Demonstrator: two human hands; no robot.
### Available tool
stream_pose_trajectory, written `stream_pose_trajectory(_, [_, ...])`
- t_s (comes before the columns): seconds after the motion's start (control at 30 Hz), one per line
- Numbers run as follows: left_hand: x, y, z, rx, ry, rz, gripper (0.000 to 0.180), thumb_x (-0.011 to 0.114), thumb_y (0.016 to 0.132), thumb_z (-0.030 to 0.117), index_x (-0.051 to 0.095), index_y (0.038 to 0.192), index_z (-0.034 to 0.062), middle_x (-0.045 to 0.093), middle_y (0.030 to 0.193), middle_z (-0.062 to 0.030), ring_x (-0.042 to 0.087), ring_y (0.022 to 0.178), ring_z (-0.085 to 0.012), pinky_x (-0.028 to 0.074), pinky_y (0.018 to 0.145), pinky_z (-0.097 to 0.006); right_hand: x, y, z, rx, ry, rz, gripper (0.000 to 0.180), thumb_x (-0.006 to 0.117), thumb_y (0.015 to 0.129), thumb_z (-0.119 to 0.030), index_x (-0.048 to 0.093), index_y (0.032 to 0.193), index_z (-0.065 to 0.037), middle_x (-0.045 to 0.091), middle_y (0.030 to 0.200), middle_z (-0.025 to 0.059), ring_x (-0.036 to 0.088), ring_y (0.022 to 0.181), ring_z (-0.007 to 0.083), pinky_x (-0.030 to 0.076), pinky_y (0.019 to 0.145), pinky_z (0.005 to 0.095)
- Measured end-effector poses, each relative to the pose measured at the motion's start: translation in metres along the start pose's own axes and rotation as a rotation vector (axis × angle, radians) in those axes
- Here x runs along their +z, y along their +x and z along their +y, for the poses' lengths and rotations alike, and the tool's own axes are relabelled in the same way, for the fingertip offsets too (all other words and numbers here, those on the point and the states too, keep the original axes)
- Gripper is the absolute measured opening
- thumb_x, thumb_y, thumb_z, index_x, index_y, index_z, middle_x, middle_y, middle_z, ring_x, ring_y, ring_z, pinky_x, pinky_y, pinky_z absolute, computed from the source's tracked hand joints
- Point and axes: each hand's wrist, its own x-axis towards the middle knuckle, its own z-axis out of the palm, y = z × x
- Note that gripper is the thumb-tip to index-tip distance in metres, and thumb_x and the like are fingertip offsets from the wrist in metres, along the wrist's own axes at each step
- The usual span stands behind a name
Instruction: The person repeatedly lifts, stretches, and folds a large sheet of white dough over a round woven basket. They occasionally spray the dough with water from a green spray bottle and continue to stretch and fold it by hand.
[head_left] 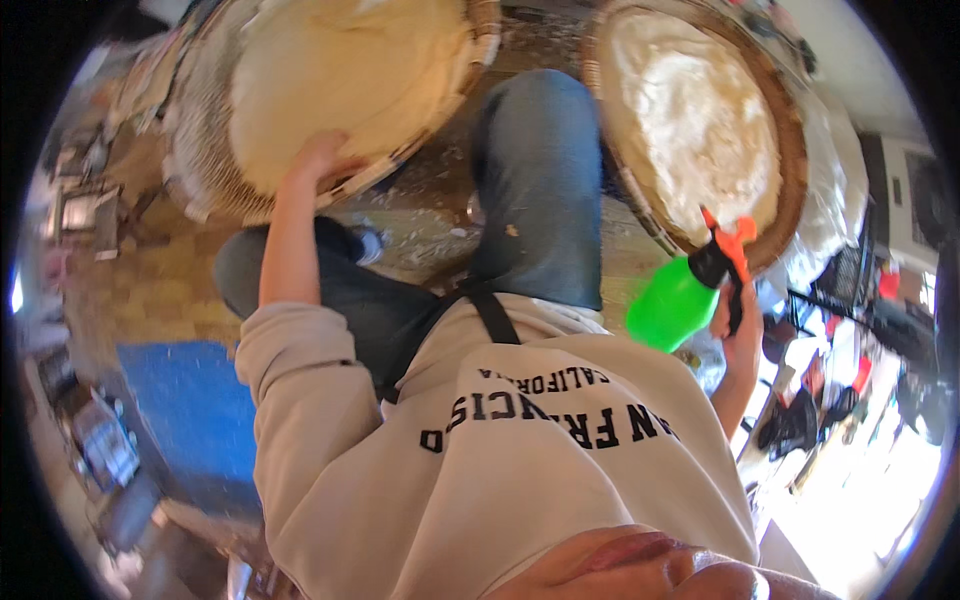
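My left hand [322, 158] is over the near edge of a large round woven basket [205, 170] at the upper left. Its thumb is apart from the fingers, which lie against a smooth cream-coloured layer [345, 85] lining the basket. My right hand [738, 315] is closed round the handle of a spray bottle [675, 305] with a bright green body and an orange-and-black head. The nozzle points toward a second woven basket [790, 150] at the upper right, which holds a white, wrinkled, fluffy-looking mass [695, 110].
My bent knee [537, 150] in jeans stands between the baskets. Clear plastic sheeting [830, 200] hangs beside the right basket. A blue mat or panel [190, 420] lies on the wooden floor [150, 290] at left. Clutter crowds the right side.
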Motion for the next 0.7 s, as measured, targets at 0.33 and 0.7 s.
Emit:
stream_pose_trajectory(0.33, [-0.016,0.010,0.030,-0.373,0.082,-0.175,0.041,0.060,0.090,0.041,0.065,0.112,0.0061,0.064,0.112,-0.0213,0.060,0.108,-0.0377,0.049,0.090,-0.044,-0.022,0.074,0.123,0.078,-0.752,-0.318,0.021,0.074,0.083,-0.018,0.063,0.094,-0.004,0.060,0.075,-0.0014,0.057,0.070,0.0076,0.046,0.065,0.0252])
stream_pose_trajectory(0.7, [0.030,0.095,0.056,-0.256,0.485,0.066,0.049,0.055,0.093,0.044,0.055,0.126,0.0077,0.062,0.120,-0.0139,0.061,0.110,-0.0345,0.051,0.089,-0.047,0.033,0.180,0.188,-0.178,-1.029,-0.360,0.028,0.068,0.088,-0.026,0.060,0.104,-0.005,0.065,0.088,0.0092,0.062,0.082,0.0195,0.049,0.076,0.0350])
